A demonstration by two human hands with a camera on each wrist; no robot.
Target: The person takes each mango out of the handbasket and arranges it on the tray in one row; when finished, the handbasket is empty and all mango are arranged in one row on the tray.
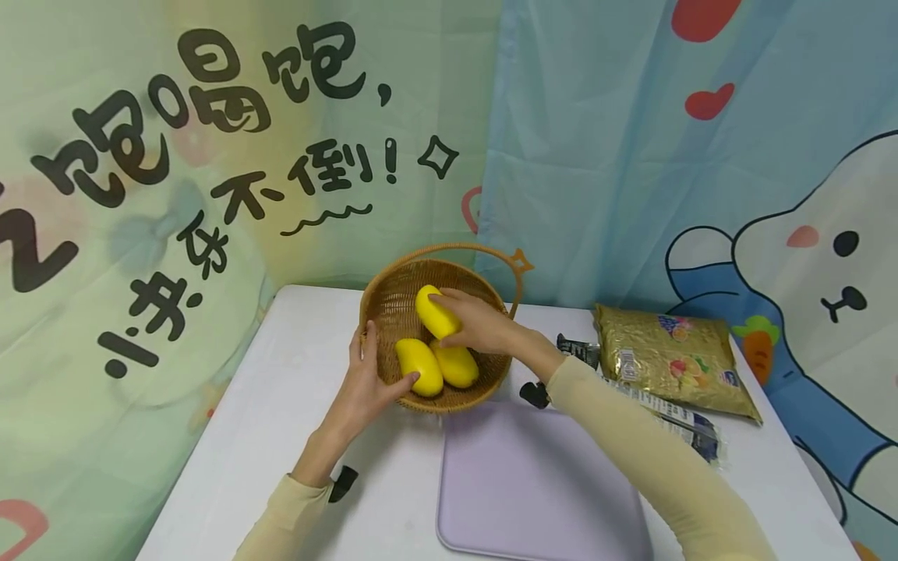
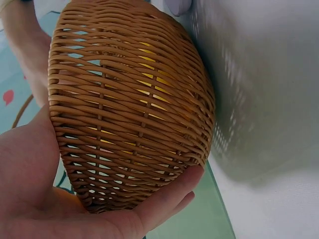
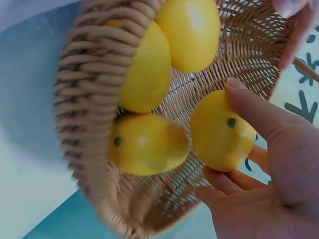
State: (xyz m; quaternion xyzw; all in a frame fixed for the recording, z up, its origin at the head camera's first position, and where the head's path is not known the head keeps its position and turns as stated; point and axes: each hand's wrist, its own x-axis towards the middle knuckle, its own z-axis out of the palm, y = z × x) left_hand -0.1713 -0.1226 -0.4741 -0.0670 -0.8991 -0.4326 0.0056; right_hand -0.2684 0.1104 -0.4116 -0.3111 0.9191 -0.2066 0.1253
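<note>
A wicker basket (image 1: pixel 393 304) with a hoop handle is tilted, its mouth facing me, on the white table. The left hand (image 1: pixel 365 382) grips its left side, thumb over the rim and fingers spread along the outside weave (image 2: pixel 129 109). Inside the basket, the right hand (image 1: pixel 480 323) pinches a yellow mango (image 3: pixel 222 132) with a small green stem spot between thumb and fingers. Other yellow mangoes lie in the basket, one (image 1: pixel 419 366) near the left thumb and another (image 1: pixel 456 365) beside it. The right wrist view shows several mangoes, one (image 3: pixel 149 144) close to the held one.
A lilac tray (image 1: pixel 540 483) lies in front of the basket. At the right are a gold packet (image 1: pixel 666 358), a clear-and-blue wrapper (image 1: pixel 691 428) and a small black packet (image 1: pixel 581 351). Printed curtains (image 1: pixel 561 156) hang behind the table (image 1: pixel 231 460).
</note>
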